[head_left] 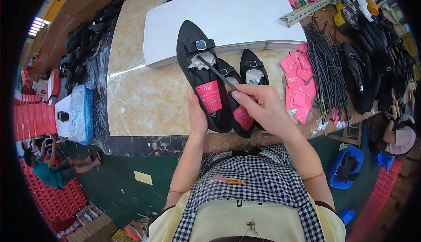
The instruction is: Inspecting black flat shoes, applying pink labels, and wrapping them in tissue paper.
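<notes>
A black pointed flat shoe (190,38) with a square buckle is raised over the table's front edge, toe away from me. My left hand (198,115) grips it by the heel side. White tissue (203,61) fills its toe, and a pink tag (209,96) lies across its insole. Between thumb and fingers, my right hand (263,106) pinches a thin black stick (215,71), whose far end reaches the tissue. Two more such shoes stand just beyond and to the right: one partly hidden shoe (242,125) with a pink tag, and another shoe (254,64) with tissue.
A stack of white sheets (219,18) lies across the table (131,97). To the right are pink tags (298,82), a pile of black sticks (326,66) and many black shoes (359,71). A blue bin (346,167) stands on the floor. People sit at both sides.
</notes>
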Tool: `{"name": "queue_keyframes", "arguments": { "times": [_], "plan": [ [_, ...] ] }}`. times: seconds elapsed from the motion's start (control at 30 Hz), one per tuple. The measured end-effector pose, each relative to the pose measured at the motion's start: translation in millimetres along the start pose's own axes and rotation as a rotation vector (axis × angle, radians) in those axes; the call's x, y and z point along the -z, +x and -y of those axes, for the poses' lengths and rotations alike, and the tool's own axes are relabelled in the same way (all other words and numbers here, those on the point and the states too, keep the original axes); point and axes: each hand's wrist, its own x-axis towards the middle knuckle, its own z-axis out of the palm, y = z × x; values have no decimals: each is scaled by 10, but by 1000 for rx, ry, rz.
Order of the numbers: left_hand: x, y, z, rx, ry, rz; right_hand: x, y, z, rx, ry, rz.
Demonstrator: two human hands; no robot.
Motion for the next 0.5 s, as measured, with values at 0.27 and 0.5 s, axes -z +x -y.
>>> {"name": "queue_keyframes", "arguments": {
  "times": [0.27, 0.5],
  "plan": [
    [-127, -227, 83, -64, -22, -32, -392, 105, 94, 394, -310, -342],
    [-170, -198, 45, 22, -16, -143, -654, 97, -167, 366, -424, -311]
  ]
}}
